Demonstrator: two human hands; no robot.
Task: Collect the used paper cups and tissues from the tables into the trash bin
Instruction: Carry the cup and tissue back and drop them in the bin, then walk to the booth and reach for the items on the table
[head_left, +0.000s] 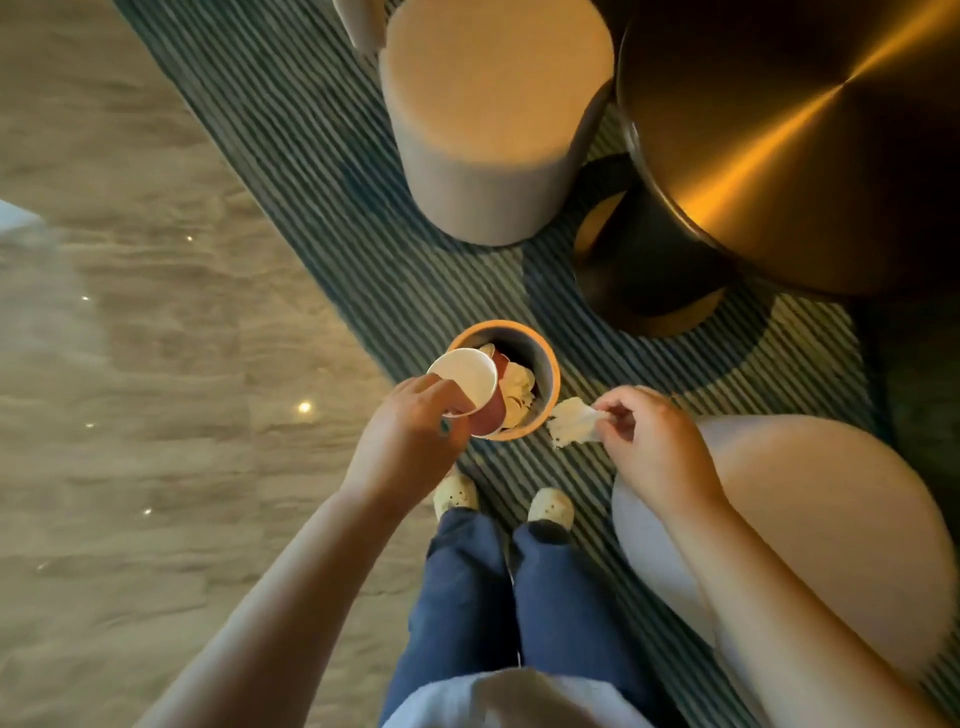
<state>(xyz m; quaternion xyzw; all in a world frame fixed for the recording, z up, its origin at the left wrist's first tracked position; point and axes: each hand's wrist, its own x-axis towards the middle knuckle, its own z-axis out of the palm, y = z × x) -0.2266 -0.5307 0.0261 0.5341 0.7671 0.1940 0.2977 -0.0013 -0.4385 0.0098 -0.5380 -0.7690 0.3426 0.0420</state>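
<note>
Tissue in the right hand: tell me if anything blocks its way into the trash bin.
Nothing visible does. The tissue, pinched by the right hand, hangs beside the trash bin; the left hand holds a paper cup over only its left side.

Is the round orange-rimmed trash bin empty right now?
No, crumpled white tissues lie inside the round orange-rimmed trash bin.

left hand (410, 421): forearm extended, fingers (441, 391) curled, gripping | right hand (647, 434): fingers pinched, seemingly thumb-to-forefinger

The striped carpet (322, 208) carries trash bin (554, 387), stools (493, 130) and table (779, 130).
</note>
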